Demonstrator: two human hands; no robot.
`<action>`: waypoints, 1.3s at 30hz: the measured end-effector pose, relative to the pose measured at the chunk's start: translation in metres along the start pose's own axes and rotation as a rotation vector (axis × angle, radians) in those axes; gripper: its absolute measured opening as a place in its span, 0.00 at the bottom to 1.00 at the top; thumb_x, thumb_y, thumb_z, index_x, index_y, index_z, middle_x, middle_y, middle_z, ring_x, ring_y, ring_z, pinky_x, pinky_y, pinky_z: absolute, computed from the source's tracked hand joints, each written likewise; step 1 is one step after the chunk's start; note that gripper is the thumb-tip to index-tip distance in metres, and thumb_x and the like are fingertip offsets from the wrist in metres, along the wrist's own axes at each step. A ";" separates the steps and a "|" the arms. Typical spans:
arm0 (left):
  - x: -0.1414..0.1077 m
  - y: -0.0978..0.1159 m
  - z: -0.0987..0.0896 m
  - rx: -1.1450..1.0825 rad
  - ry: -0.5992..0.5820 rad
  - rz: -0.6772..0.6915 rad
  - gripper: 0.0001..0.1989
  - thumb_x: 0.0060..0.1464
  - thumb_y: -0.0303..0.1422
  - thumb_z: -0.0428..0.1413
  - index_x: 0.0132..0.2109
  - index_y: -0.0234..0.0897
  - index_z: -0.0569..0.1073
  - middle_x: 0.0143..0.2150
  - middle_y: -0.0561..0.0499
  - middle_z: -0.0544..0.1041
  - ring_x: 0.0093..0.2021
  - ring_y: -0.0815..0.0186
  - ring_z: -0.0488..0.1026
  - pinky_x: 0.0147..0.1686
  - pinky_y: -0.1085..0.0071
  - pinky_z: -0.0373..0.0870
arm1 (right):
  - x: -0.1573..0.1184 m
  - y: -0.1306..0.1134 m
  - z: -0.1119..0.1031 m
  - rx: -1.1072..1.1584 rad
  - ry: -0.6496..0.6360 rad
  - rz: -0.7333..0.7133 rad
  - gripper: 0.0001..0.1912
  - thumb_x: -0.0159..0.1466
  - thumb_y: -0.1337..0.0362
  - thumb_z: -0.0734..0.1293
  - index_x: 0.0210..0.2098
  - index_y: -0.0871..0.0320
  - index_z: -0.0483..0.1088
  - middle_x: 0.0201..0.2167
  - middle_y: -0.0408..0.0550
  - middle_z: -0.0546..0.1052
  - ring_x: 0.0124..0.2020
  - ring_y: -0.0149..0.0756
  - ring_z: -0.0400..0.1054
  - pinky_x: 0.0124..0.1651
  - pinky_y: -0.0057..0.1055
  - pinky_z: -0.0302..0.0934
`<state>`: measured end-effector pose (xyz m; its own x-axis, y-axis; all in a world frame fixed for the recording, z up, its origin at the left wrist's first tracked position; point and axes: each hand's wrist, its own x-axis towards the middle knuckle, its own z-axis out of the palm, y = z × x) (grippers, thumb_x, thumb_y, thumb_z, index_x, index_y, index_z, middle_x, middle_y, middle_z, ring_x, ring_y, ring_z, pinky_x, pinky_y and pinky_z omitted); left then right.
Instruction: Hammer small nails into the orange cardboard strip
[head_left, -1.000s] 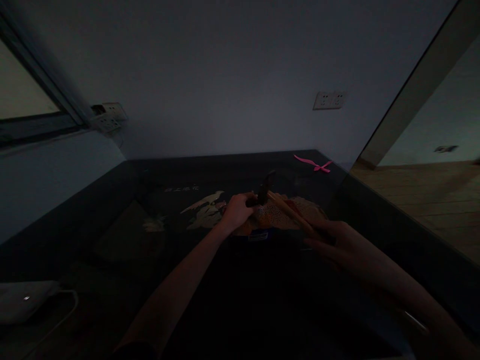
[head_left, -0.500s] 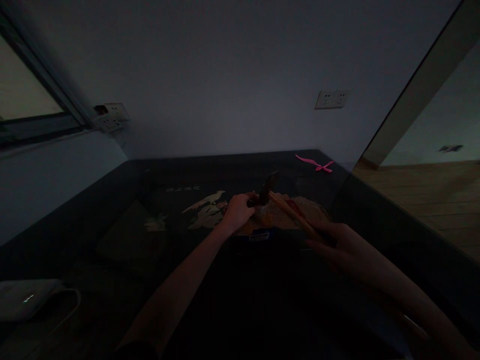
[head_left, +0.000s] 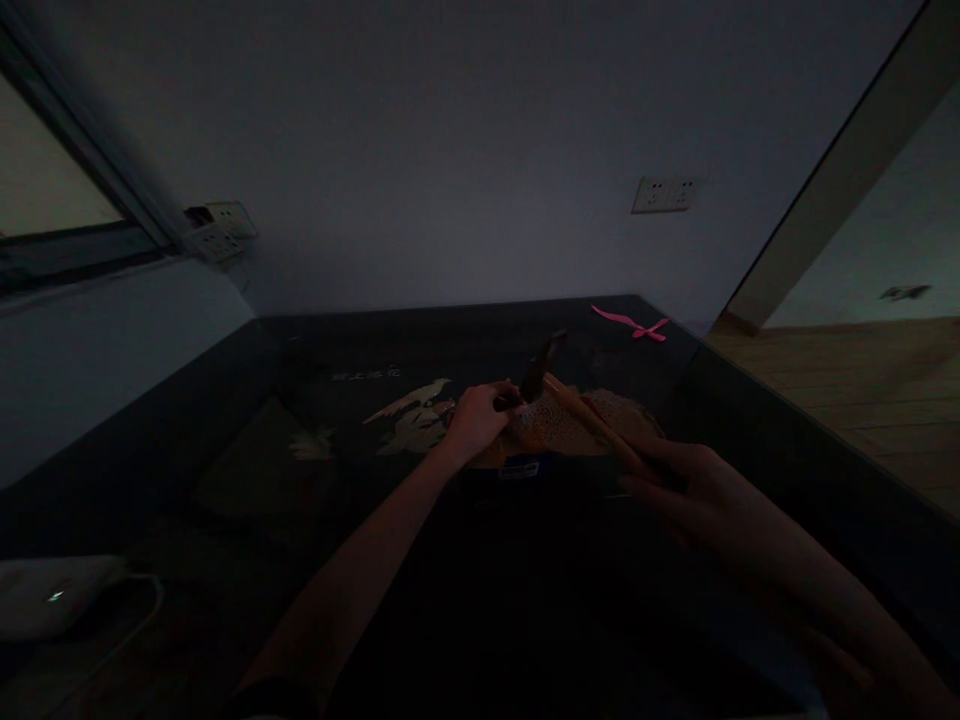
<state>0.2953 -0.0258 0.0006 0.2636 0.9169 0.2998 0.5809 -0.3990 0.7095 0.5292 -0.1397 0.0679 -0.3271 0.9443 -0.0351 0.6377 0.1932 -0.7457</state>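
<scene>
My right hand (head_left: 694, 482) is closed around the wooden handle of a hammer (head_left: 583, 412). The dark hammer head (head_left: 543, 366) points up and left, just beside the fingertips of my left hand (head_left: 480, 420). Those left fingers are pinched together over the dark table; whatever they grip is lost in the dim light. Beneath both hands lies a patterned area (head_left: 551, 428) in tan and orange with dark dots, partly covered by the hammer. At its lower edge sits a small blue patch with a pale label (head_left: 519, 470).
The dark table (head_left: 420, 320) meets a pale wall carrying sockets (head_left: 666, 194). Near the back right corner lies a pink ribbon-like strip (head_left: 637, 328). A white power strip or box (head_left: 56, 595) with a cable rests at lower left. A pale bird picture (head_left: 412, 405) decorates the tabletop.
The hammer head has lifted slightly up and to the right, away from the left fingertips. My right hand has shifted a little to the right with it. My left hand stays in place.
</scene>
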 end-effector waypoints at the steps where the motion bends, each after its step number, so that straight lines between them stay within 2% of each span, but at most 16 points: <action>1: 0.000 -0.001 0.001 -0.006 0.003 0.005 0.05 0.50 0.30 0.57 0.36 0.37 0.76 0.36 0.50 0.79 0.36 0.65 0.75 0.37 0.72 0.69 | -0.001 -0.001 -0.001 0.005 0.010 0.001 0.16 0.60 0.59 0.62 0.42 0.61 0.72 0.25 0.44 0.74 0.21 0.31 0.65 0.20 0.25 0.57; 6: -0.001 -0.001 0.000 0.000 0.003 -0.003 0.08 0.49 0.28 0.57 0.38 0.37 0.76 0.37 0.51 0.79 0.37 0.65 0.76 0.37 0.72 0.69 | 0.001 -0.003 0.001 0.046 -0.005 -0.020 0.16 0.58 0.61 0.63 0.44 0.60 0.72 0.32 0.47 0.77 0.29 0.37 0.70 0.28 0.28 0.63; 9: -0.001 0.000 0.000 -0.016 -0.009 -0.012 0.08 0.49 0.28 0.57 0.39 0.37 0.76 0.37 0.51 0.79 0.37 0.65 0.76 0.37 0.72 0.69 | 0.000 -0.002 0.003 0.062 -0.010 0.022 0.16 0.59 0.61 0.63 0.43 0.61 0.73 0.28 0.46 0.76 0.23 0.34 0.67 0.23 0.27 0.61; 12: -0.001 -0.002 0.001 -0.024 -0.010 -0.020 0.06 0.50 0.31 0.57 0.37 0.37 0.76 0.36 0.51 0.79 0.37 0.65 0.75 0.37 0.72 0.69 | -0.002 0.000 0.002 0.087 -0.005 0.055 0.19 0.59 0.59 0.63 0.46 0.62 0.71 0.25 0.44 0.74 0.19 0.32 0.65 0.20 0.26 0.58; 14: 0.000 -0.002 0.002 -0.025 -0.008 -0.021 0.06 0.50 0.31 0.57 0.37 0.37 0.76 0.36 0.51 0.79 0.37 0.65 0.75 0.37 0.72 0.69 | -0.002 0.002 0.002 0.099 0.000 0.035 0.19 0.60 0.59 0.63 0.47 0.62 0.70 0.26 0.45 0.75 0.21 0.32 0.65 0.21 0.26 0.59; 18: 0.000 -0.002 0.001 -0.021 0.003 0.003 0.09 0.48 0.27 0.57 0.39 0.37 0.77 0.38 0.50 0.80 0.37 0.65 0.76 0.39 0.72 0.69 | 0.001 0.002 0.004 0.074 0.002 -0.003 0.13 0.58 0.61 0.64 0.39 0.60 0.74 0.29 0.45 0.76 0.26 0.35 0.69 0.26 0.27 0.62; 23: 0.001 0.000 0.001 0.000 0.010 -0.002 0.06 0.49 0.30 0.58 0.36 0.36 0.77 0.35 0.49 0.80 0.35 0.65 0.75 0.36 0.72 0.69 | -0.004 0.002 0.003 0.096 0.004 0.045 0.19 0.60 0.58 0.62 0.48 0.61 0.70 0.25 0.44 0.74 0.20 0.32 0.65 0.19 0.25 0.57; 25: 0.001 0.000 0.001 -0.008 0.009 -0.002 0.05 0.49 0.30 0.58 0.34 0.36 0.77 0.34 0.49 0.79 0.34 0.65 0.75 0.35 0.72 0.69 | -0.005 0.002 0.002 0.095 0.023 0.043 0.19 0.60 0.58 0.62 0.48 0.61 0.70 0.24 0.43 0.73 0.18 0.30 0.63 0.17 0.24 0.56; 29: 0.001 0.000 0.001 -0.031 -0.006 -0.005 0.07 0.49 0.28 0.57 0.38 0.37 0.77 0.37 0.50 0.80 0.36 0.65 0.75 0.37 0.72 0.69 | 0.000 0.002 0.005 0.045 0.009 -0.006 0.14 0.59 0.62 0.63 0.41 0.61 0.73 0.29 0.46 0.76 0.26 0.36 0.69 0.25 0.27 0.63; 31: 0.001 0.000 0.001 -0.034 -0.005 -0.007 0.09 0.48 0.27 0.57 0.39 0.37 0.77 0.38 0.50 0.80 0.37 0.65 0.75 0.38 0.71 0.69 | 0.002 0.002 0.006 0.031 0.000 -0.009 0.13 0.58 0.62 0.63 0.41 0.61 0.73 0.32 0.48 0.77 0.29 0.37 0.70 0.29 0.29 0.64; 36: 0.002 0.000 0.002 -0.037 -0.001 -0.033 0.04 0.49 0.30 0.58 0.35 0.37 0.77 0.34 0.50 0.79 0.35 0.66 0.75 0.36 0.72 0.69 | 0.000 0.000 0.004 0.038 0.053 0.002 0.17 0.59 0.59 0.62 0.44 0.59 0.72 0.26 0.44 0.75 0.21 0.32 0.66 0.19 0.25 0.57; 39: 0.002 0.000 0.003 -0.032 0.001 -0.059 0.05 0.49 0.31 0.59 0.35 0.37 0.76 0.35 0.50 0.79 0.35 0.65 0.75 0.37 0.72 0.69 | 0.002 -0.001 0.003 0.016 0.050 -0.017 0.16 0.58 0.60 0.63 0.42 0.60 0.73 0.26 0.45 0.76 0.24 0.35 0.67 0.23 0.27 0.60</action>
<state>0.2978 -0.0237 -0.0006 0.2287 0.9388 0.2576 0.5702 -0.3437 0.7461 0.5256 -0.1392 0.0665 -0.3023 0.9532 0.0109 0.6209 0.2056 -0.7564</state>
